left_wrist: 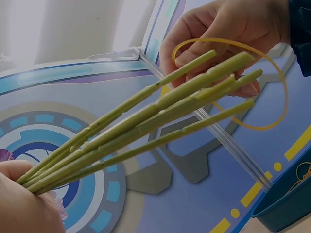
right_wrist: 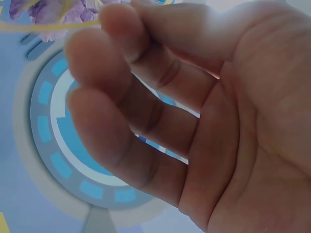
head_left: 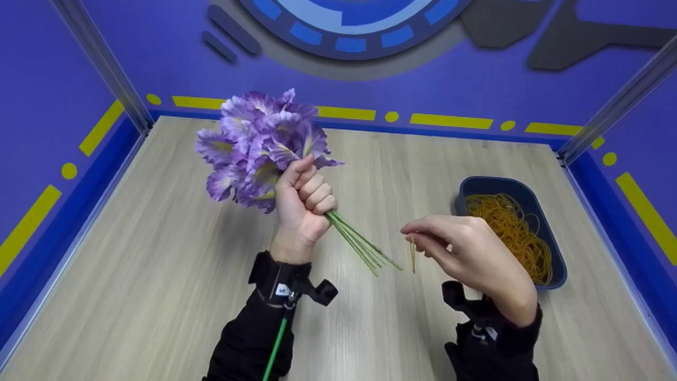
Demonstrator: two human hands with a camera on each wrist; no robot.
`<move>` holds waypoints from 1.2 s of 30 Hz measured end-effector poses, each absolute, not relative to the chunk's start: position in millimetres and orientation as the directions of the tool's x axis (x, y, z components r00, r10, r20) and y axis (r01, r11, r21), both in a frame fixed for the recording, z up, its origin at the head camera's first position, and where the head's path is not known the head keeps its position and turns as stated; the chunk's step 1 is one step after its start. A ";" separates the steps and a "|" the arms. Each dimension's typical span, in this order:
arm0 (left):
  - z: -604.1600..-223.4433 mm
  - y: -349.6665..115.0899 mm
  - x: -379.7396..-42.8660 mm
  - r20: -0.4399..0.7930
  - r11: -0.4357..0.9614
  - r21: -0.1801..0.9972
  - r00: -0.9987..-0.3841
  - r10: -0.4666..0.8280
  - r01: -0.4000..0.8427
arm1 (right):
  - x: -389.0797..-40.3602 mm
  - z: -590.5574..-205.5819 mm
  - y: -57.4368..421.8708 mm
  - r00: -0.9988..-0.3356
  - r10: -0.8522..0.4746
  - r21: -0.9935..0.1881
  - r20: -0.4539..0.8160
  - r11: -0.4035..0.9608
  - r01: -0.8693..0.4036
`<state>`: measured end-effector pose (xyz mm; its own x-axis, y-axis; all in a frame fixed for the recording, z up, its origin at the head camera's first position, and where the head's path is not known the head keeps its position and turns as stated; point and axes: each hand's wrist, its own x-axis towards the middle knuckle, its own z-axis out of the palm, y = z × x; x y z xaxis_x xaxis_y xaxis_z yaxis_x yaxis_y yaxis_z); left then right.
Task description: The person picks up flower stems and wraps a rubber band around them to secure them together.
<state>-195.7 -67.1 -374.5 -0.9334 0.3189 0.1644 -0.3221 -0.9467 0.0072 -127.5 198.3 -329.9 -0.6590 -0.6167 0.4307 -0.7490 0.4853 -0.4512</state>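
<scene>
My left hand (head_left: 307, 198) grips a bunch of purple artificial flowers (head_left: 259, 143) by the green stems (head_left: 357, 241), blooms tilted up and left, stem ends pointing down and right. Just right of those ends, my right hand (head_left: 465, 248) pinches a yellow rubber band (head_left: 413, 256) between thumb and fingertips. In the left wrist view the rubber band (left_wrist: 284, 92) hangs as a loose loop near the stem ends (left_wrist: 238, 63); whether it encircles any stem I cannot tell. The right wrist view shows the curled fingers (right_wrist: 97, 131), with a blurred bit of band at the top.
A dark blue tub (head_left: 558, 270) heaped with yellow rubber bands (head_left: 508, 233) stands on the right of the wood-grain table (head_left: 396, 328), partly behind my right hand. Blue-purple panels (head_left: 365, 90) with yellow markings enclose the table at the back and sides.
</scene>
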 end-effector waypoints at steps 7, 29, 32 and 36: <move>-374.6 -68.8 -195.4 0.158 -0.944 0.011 -0.932 0.327 -0.329 | -127.6 -330.7 190.1 -0.651 -0.620 -0.441 0.438 0.483 -0.756; -377.6 -56.6 -193.6 0.145 -0.933 0.081 -0.921 0.360 -0.352 | -132.7 -337.3 169.2 -0.598 -0.593 -0.351 0.539 0.487 -0.800; -378.2 -53.6 -192.9 0.147 -0.928 0.092 -0.917 0.372 -0.361 | -133.5 -338.3 166.4 -0.594 -0.593 -0.346 0.543 0.487 -0.802; -379.6 -49.7 -191.8 0.140 -0.921 0.111 -0.912 0.386 -0.373 | -135.0 -339.4 163.4 -0.604 -0.570 -0.339 0.557 0.508 -0.792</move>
